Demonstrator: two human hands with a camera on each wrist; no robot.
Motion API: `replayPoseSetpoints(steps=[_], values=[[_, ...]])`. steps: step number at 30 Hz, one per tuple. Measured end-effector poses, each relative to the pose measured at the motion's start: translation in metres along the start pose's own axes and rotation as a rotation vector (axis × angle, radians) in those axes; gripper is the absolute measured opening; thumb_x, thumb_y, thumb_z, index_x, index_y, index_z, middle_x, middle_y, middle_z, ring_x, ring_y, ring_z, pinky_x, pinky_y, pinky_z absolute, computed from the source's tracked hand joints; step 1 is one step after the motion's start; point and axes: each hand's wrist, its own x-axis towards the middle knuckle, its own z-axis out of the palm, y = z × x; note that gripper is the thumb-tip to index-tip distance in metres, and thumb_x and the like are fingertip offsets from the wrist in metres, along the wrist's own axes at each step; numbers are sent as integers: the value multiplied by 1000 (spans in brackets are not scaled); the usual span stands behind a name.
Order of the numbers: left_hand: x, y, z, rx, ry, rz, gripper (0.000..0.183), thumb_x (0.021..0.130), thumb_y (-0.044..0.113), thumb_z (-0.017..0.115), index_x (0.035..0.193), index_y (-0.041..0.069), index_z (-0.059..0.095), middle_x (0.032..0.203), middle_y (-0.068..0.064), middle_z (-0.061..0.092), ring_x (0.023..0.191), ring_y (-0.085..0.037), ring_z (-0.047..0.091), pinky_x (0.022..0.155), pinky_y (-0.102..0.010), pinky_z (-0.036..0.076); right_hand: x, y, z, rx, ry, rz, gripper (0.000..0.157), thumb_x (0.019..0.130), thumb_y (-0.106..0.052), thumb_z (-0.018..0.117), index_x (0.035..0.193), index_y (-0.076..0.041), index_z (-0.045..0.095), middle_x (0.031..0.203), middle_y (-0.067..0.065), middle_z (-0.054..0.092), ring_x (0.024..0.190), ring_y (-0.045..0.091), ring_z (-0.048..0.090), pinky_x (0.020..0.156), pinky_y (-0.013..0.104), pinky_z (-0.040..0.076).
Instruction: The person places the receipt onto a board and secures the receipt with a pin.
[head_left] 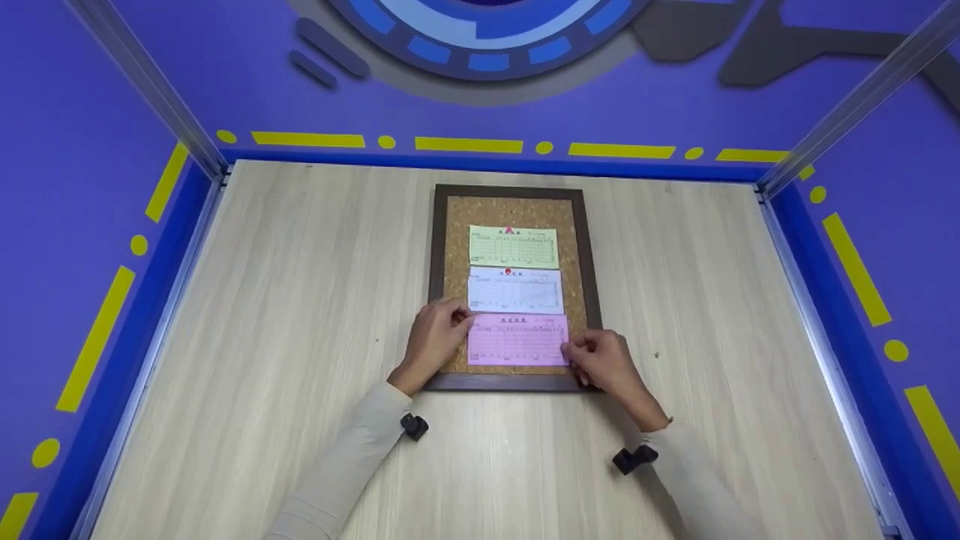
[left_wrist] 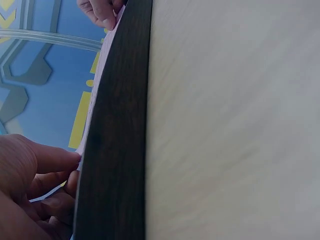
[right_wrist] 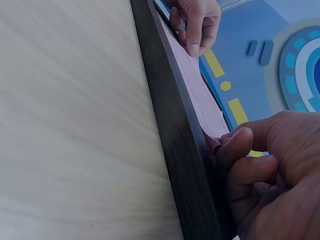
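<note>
A cork board [head_left: 510,210] in a dark wooden frame [head_left: 508,382] lies on the table, carrying three printed paper slips one below another. Pinched at its left edge near the top corner by my left hand [head_left: 439,330], the pink slip [head_left: 517,341] is lowest. My right hand [head_left: 606,360] pinches that slip's right edge, lower down. A small dark red bit [right_wrist: 217,148] shows beside the right fingertips. Above are a pale blue slip [head_left: 517,294] with a red pushpin [head_left: 508,271] and a green slip [head_left: 514,251] with a pink pushpin [head_left: 509,230].
The light wood-grain table [head_left: 300,300] extends around the board. Blue walls [head_left: 510,120] with yellow markings enclose its back and sides, with metal posts [head_left: 161,82] at the corners. A black wrist camera [head_left: 414,427] sits on the left sleeve, another [head_left: 635,458] on the right.
</note>
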Motion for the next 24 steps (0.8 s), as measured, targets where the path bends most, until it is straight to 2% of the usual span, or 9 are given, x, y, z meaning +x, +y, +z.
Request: replayPoseSetpoints(steps=[10, 24], values=[[4, 3, 1, 64, -1, -10, 7, 95, 6, 82, 89, 7, 79, 86, -5, 71, 82, -21, 66, 76, -41, 55, 2, -4, 2, -47, 6, 34, 19, 99, -6, 73, 80, -4, 72, 60, 1, 63, 44, 10, 56, 43, 19, 39], [6, 5, 3, 113, 10, -6, 10, 95, 6, 80, 86, 7, 78, 84, -5, 70, 79, -21, 66, 70, -40, 54, 6, -4, 2, -77, 3, 62, 20, 98, -9, 71, 78, -5, 69, 57, 1, 62, 42, 11, 57, 42, 20, 38]])
